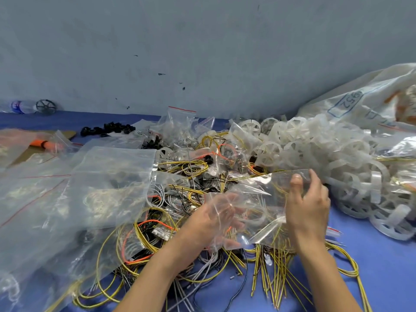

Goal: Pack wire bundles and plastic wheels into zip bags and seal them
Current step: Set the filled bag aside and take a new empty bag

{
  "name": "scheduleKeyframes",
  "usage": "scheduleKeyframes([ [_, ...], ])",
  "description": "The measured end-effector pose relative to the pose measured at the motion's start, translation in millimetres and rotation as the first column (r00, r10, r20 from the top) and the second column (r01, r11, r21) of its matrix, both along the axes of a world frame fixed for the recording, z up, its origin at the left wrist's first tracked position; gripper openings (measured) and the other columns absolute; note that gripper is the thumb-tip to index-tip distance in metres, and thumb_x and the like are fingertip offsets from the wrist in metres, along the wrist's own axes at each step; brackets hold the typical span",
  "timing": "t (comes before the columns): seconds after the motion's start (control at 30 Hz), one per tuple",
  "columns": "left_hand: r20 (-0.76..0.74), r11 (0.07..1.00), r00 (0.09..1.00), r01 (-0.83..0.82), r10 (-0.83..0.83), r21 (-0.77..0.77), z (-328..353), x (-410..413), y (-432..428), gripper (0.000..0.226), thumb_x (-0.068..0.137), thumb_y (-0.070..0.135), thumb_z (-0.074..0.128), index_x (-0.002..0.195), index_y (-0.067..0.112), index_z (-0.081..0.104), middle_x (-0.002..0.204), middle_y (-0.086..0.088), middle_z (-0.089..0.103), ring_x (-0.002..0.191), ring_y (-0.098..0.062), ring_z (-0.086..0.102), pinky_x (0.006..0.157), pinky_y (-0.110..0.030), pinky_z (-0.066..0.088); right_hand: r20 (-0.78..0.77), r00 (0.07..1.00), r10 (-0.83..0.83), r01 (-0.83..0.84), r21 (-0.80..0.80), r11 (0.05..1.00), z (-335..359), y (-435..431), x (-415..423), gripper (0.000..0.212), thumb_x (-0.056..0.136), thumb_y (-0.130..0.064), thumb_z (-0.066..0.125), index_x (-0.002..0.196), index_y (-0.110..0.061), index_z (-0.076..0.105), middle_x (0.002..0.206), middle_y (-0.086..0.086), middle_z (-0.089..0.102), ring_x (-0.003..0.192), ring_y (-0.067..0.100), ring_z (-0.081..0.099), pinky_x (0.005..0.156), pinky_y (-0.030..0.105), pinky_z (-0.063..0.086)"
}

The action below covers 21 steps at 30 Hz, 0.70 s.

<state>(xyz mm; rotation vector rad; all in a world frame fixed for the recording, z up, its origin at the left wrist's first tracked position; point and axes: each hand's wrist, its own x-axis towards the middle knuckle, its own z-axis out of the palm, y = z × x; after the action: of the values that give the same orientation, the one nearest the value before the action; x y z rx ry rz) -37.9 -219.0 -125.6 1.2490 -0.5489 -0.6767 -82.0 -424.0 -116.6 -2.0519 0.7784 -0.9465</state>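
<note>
2 hands (258, 210) hold 1 zip bag (254, 199)

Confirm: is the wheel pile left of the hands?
No, the wheel pile lies right of the right hand, which pinches the bag.

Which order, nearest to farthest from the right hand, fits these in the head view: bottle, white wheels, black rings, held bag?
1. The bag, pinched by the right hand.
2. The white wheels, just beyond it, to the right.
3. The black rings, far back on the left.
4. The bottle, far left, by the wall.
</note>
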Motion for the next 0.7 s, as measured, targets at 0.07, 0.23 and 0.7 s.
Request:
scheduleKeyframes([
  [0.07, 0.004, 1.0, 1.0, -0.001, 0.001, 0.018, -0.2, 1.2, 0.4, 0.051, 0.078, 0.059, 0.072, 0.122, 0.035, 0.063, 0.122, 0.002, 0.066, 0.106, -0.027, 0.067, 0.073, -0.044, 0.06, 0.066, 0.997, 0.042, -0.048, 0.093, 0.994, -7.4, -6.8, -0.6, 0.041, 0.102, -0.047, 0.044, 0.125, -0.019, 0.063, 0.101, -0.001, 0.069, 0.095, 0.02, 0.062, 0.076, 0.038, 0.045],
  [0.23, 0.13, 0.996, 0.991, 0.001, -0.012, 0.088, 1.5, 8.3, 9.0, 0.057, 0.078, 0.059, 0.068, 0.131, 0.043, 0.055, 0.12, 0.014, 0.066, 0.107, -0.025, 0.068, 0.071, -0.038, 0.061, 0.132, 0.991, 0.013, -0.014, 0.012, 1.0, -6.2, -26.6, -6.8, 0.028, 0.101, -0.041, 0.052, 0.097, -0.023, 0.073, 0.06, -0.005, 0.059, 0.061, 0.01, 0.054, 0.057, 0.037, 0.041],
  [0.7, 0.164, 0.994, 0.983, -0.094, 0.084, 0.054, -0.7, 5.9, 12.9, 0.061, 0.091, 0.067, 0.043, 0.115, 0.017, 0.068, 0.125, -0.007, 0.066, 0.108, -0.03, 0.066, 0.088, -0.041, 0.056, 0.082, 0.993, -0.079, 0.076, 0.043, 0.996, -0.1, -46.2, -21.1, 0.038, 0.101, -0.049, 0.048, 0.095, -0.02, 0.073, 0.063, -0.007, 0.057, 0.073, 0.031, 0.053, 0.063, 0.037, 0.036],
])
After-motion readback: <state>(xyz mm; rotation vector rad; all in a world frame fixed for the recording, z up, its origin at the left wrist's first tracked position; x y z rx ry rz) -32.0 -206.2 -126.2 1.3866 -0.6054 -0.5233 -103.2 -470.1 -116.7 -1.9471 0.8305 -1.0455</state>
